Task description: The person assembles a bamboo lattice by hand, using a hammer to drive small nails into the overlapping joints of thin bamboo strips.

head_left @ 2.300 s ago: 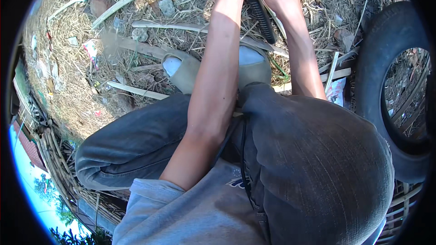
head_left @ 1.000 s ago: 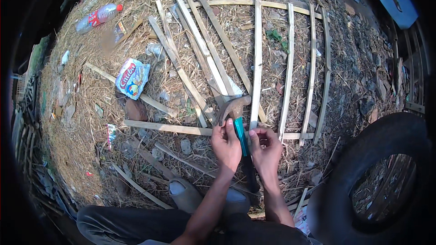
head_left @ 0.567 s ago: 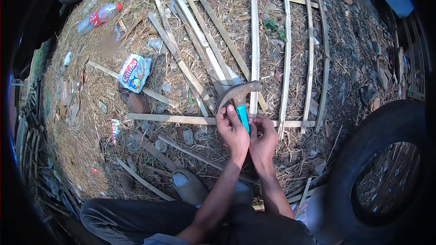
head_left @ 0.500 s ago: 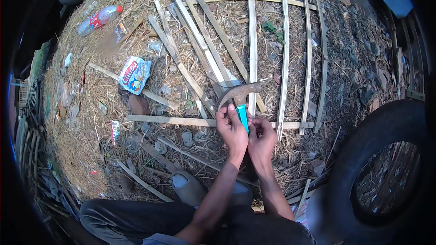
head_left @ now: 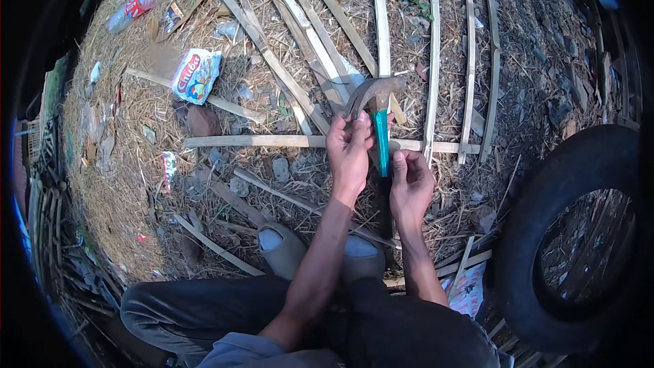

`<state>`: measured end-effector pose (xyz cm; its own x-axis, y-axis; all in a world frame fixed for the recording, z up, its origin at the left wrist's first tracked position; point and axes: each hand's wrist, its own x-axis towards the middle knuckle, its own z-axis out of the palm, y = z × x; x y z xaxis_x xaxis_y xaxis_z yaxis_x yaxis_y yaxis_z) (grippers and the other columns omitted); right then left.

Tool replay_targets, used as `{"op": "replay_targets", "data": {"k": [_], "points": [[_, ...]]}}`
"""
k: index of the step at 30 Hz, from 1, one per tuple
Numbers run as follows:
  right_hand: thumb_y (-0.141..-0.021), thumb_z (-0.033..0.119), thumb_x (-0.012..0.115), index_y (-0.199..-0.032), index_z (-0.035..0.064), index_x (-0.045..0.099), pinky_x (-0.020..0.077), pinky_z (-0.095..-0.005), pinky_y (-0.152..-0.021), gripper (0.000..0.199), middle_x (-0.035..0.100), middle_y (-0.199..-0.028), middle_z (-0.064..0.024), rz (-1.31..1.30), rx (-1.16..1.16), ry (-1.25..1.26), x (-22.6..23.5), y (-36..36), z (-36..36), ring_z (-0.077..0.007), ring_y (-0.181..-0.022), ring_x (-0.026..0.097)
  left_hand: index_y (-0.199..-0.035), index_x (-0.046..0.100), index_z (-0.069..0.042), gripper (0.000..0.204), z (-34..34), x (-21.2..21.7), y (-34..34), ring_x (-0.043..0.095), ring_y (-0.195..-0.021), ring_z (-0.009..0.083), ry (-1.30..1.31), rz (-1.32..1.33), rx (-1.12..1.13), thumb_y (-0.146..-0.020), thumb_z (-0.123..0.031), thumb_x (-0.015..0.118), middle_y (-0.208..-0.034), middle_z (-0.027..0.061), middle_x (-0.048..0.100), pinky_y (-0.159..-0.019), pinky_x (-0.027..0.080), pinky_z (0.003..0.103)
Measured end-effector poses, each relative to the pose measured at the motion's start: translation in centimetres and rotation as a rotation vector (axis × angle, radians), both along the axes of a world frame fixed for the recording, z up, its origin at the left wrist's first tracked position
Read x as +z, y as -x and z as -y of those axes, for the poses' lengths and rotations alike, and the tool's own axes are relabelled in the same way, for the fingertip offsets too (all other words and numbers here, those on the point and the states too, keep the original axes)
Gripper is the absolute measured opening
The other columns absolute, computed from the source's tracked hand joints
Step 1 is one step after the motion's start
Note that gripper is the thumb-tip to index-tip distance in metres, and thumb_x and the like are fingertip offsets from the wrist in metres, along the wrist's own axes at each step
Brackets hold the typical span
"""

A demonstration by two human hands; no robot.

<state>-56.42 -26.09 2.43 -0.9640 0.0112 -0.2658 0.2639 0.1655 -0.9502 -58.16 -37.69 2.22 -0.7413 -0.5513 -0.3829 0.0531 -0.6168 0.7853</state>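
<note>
In my left hand (head_left: 349,153) is a claw hammer (head_left: 381,140), gripped just below its rusty head. The hammer's teal neck runs down to a dark grip that hangs toward my shoes. My right hand (head_left: 411,191) is beside the handle, apart from it, with fingers curled and thumb pressed to them. Whatever it may pinch is too small to make out. Beneath both hands a crosswise wooden strip (head_left: 252,141) lies on the ground, with upright strips (head_left: 434,61) meeting it on the right. Several loose strips (head_left: 279,68) fan out beyond the hammer.
A black tyre (head_left: 518,232) stands at the right. Straw and stones cover the ground. Leftward lie a plastic bottle (head_left: 141,5) with a red cap, a white printed packet (head_left: 196,76) and a brown stone (head_left: 203,121). My shoes (head_left: 283,252) are close below the strips.
My right hand has drawn away from the hammer handle, to the right. The hammer has tipped more upright in my left hand. The whole scene has shifted upward in view.
</note>
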Motion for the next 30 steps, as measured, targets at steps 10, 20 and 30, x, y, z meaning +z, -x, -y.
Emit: {"op": "replay_targets", "data": {"k": [10, 20, 30], "points": [[-0.116, 0.03, 0.045, -0.116, 0.0069, 0.044, 0.0443, -0.0234, -0.062, 0.023, 0.066, -0.087, -0.0084, 0.001, -0.289, 0.128, 1.5, -0.1, -1.3, -0.0082, -0.071, 0.057, -0.106, 0.08, 0.0, 0.017, 0.3, 1.4, -1.4, 0.07, -0.09, 0.0119, 0.619, 0.006, -0.346, -0.093, -0.01, 0.081, -0.101, 0.0073, 0.077, -0.078, 0.056, 0.027], [-0.109, 0.03, 0.063, -0.102, 0.0001, 0.06, 0.0442, -0.0289, -0.075, 0.031, 0.061, -0.095, -0.0074, -0.11, -0.161, -0.216, 1.3, 1.1, -2.7, -0.0123, -0.083, 0.052, -0.109, 0.081, -0.003, 0.023, 5.2, 0.5, -2.3, 0.069, -0.092, 0.0258, 1.489, 0.226, -0.171, -0.087, -0.007, 0.083, -0.098, 0.0125, 0.076, -0.08, 0.054, 0.033], [-0.091, 0.023, 0.085, -0.097, 0.0035, 0.081, 0.0391, -0.0473, -0.113, 0.021, 0.054, -0.145, -0.0296, -0.158, -0.015, -0.339, 2.2, 1.0, -0.6, -0.0383, -0.137, 0.053, -0.128, 0.074, -0.006, 0.043, -0.1, 0.9, -4.3, 0.069, -0.101, 0.0329, 1.115, -0.075, -0.377, -0.086, 0.005, 0.072, -0.118, 0.0134, 0.072, -0.087, 0.056, 0.043]]}}
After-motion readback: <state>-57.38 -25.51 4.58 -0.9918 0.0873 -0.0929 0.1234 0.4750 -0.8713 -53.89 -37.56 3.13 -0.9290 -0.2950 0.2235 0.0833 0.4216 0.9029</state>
